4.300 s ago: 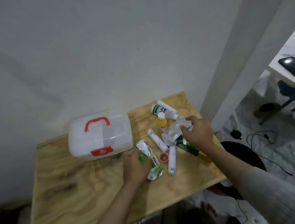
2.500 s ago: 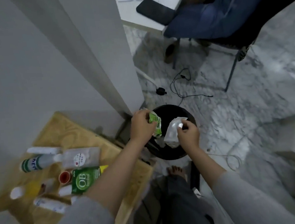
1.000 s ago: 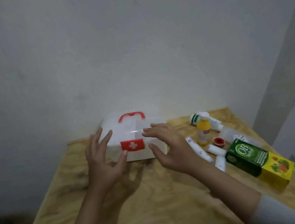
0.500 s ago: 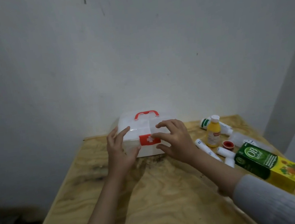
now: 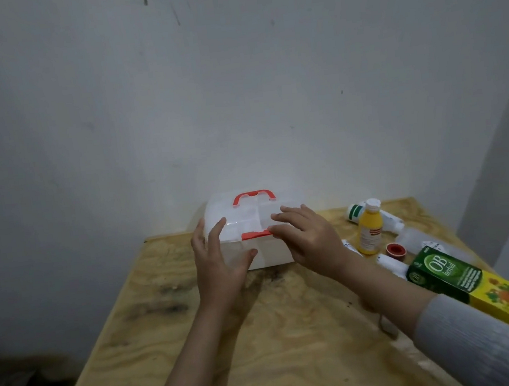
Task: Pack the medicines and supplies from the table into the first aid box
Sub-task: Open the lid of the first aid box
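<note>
A white translucent first aid box (image 5: 271, 254) with a red handle and red front latch stands at the back of the wooden table (image 5: 280, 348), lid down. My left hand (image 5: 217, 267) grips its front left corner, thumb on the front wall and fingers on the lid. My right hand (image 5: 309, 240) lies over the right front of the lid, its index fingertip at the latch and its thumb hidden. To the right are a yellow bottle (image 5: 369, 230), a lying green-and-white bottle (image 5: 355, 212), a small red-capped item (image 5: 396, 249), white tubes (image 5: 391, 264) and a green-and-yellow carton (image 5: 460, 280).
A clear plastic pouch (image 5: 423, 240) lies behind the carton. The grey wall rises right behind the box, and a wall corner stands at the far right. The table's left edge drops to a dark floor.
After dropping wrappers in a bin, both hands came to the box. Since half a second ago the red latch shows only as a thin strip, its white cross out of sight; the hands barely shifted.
</note>
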